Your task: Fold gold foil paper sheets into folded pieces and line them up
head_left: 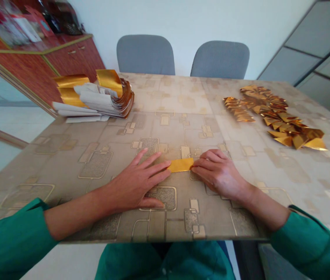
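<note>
Apparent home dining room: patterned tablecloth (171, 95), chairs (145, 55), cabinet (73, 62).

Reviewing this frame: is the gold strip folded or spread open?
Folded, it appears: the gold strip, between the left hand and right hand, looks far narrower than the stacked sheets. Number of folds: cannot tell.

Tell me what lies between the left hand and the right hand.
In the head view, a gold strip lies between the left hand and the right hand, each touching one end.

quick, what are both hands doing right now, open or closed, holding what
Left hand: open and spread, touching the left end of the gold rectangular paper strip.
Right hand: closed, pinching the strip's right end.
</note>
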Tool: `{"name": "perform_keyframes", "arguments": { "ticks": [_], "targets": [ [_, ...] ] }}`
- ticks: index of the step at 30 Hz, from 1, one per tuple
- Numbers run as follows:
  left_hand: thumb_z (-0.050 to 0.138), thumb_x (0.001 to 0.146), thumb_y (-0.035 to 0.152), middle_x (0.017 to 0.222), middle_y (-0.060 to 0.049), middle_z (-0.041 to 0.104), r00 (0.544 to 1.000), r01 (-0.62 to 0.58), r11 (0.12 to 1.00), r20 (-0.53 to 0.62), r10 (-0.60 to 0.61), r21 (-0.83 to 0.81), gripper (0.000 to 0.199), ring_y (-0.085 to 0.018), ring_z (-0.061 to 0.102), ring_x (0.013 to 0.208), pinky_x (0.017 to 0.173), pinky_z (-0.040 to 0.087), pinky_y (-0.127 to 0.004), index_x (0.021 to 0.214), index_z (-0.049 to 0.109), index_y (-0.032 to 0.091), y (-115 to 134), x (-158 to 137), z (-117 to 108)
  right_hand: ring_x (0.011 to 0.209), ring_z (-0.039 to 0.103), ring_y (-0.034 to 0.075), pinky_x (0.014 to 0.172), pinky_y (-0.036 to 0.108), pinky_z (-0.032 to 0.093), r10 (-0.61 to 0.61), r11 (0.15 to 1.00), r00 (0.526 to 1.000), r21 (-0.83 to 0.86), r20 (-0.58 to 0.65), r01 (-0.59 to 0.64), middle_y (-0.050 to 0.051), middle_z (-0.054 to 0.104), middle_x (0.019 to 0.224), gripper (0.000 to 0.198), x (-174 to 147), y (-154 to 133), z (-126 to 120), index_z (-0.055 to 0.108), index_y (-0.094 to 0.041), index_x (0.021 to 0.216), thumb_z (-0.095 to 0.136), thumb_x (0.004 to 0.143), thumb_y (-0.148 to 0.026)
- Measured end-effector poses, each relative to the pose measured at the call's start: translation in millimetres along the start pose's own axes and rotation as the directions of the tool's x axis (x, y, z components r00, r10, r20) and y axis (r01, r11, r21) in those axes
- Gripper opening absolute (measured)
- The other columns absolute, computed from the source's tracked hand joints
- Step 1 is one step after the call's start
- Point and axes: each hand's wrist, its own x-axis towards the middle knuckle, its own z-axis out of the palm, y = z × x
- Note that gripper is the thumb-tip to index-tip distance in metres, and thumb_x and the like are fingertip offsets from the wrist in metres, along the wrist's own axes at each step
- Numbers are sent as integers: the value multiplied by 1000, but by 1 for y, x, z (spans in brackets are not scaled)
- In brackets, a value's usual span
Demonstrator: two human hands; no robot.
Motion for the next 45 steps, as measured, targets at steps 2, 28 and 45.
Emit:
{"name": "perform_keyframes", "arguments": {
  "ticks": [2,28,45],
  "targets": [
    [55,87,71,148,-12,51,1000,-1,1000,5,1,-6,73,-36,37,143,121,5,-61,140,53,21,2,4,-2,95,56,20,85,35,41,24,1000,1000,8,-17,-24,6,74,103,23,10,-2,6,71,-17,101,49,101,-21],
    [57,96,23,99,-8,70,982,1,1000,-189,-2,-6,15,-23,62,94,88,53,-39,97,69,14,11,43,5,86,57,19,80,33,43,48,993,993,103,112,-59,7,68,92,21,21,-6,9,69,-16,96,52,100,-27],
    [47,99,15,81,-6,66,933,66,997,-357,-52,27,24,-19,59,76,73,52,-32,84,66,13,18,45,16,78,55,17,72,30,38,72,969,996,235,47,-81,5,66,81,29,13,-1,11,71,-18,85,49,101,-27]
  ]
}}
